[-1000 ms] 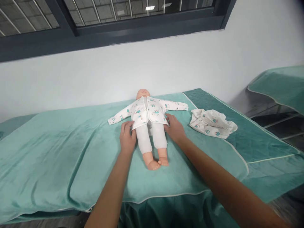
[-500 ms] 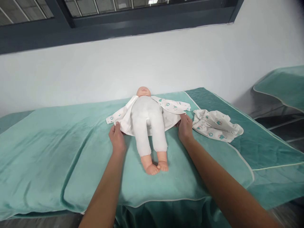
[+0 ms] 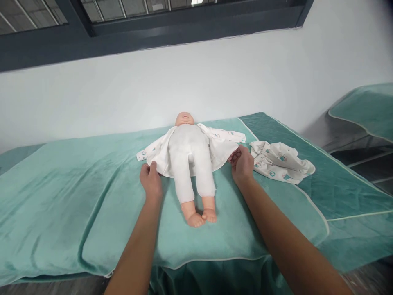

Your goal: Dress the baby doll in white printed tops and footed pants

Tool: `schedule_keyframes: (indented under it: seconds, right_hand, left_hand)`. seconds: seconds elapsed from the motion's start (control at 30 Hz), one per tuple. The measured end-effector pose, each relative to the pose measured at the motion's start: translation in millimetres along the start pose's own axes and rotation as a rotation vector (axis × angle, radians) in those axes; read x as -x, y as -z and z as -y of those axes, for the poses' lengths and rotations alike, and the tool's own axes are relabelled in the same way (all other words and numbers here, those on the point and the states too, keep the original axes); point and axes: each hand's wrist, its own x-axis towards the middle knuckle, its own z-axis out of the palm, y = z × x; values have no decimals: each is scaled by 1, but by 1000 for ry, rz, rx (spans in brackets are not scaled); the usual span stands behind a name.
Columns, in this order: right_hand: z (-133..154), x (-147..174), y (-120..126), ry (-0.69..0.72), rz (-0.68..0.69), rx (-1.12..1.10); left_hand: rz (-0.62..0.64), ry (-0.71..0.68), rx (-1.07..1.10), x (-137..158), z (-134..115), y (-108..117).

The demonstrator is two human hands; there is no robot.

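Note:
A baby doll (image 3: 190,153) with a white cloth body lies on its back, bare feet toward me. Under it and out to both sides spreads an open baby shirt (image 3: 221,153), white inside with printed sleeves. My left hand (image 3: 151,180) pinches the shirt's lower left corner between thumb and fingers. On the other side my right hand (image 3: 242,164) grips the lower right corner, holding that front panel out from the doll. Whether the doll's arms are inside the sleeves cannot be seen.
A crumpled printed baby garment (image 3: 281,162) lies right of my right hand. Everything rests on a green padded bed cover (image 3: 101,196) against a white wall (image 3: 129,94). A dark window frame (image 3: 184,30) runs above. Another green-covered surface (image 3: 365,108) stands at far right.
The right front panel has been opened outward, so its white inside now shows where the printed side did. My right hand has shifted slightly right; my left keeps its corner.

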Motion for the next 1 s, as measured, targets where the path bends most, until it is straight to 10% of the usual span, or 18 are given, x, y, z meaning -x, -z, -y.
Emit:
schedule_keyframes:
  seconds: [0.27, 0.5, 0.67, 1.0]
  right_hand:
    - [-9, 2, -3, 83, -104, 275]
    - [-11, 2, 3, 95, -121, 413]
    - [-7, 3, 12, 107, -142, 481]
    - [11, 21, 29, 182, -227, 814]
  left_hand:
    - [-252, -327, -285, 5, -4, -2]
    - [175, -480, -586, 19, -11, -4]
    - [178, -684, -780, 22, -13, -6]
    - [176, -272, -847, 33, -24, 1]
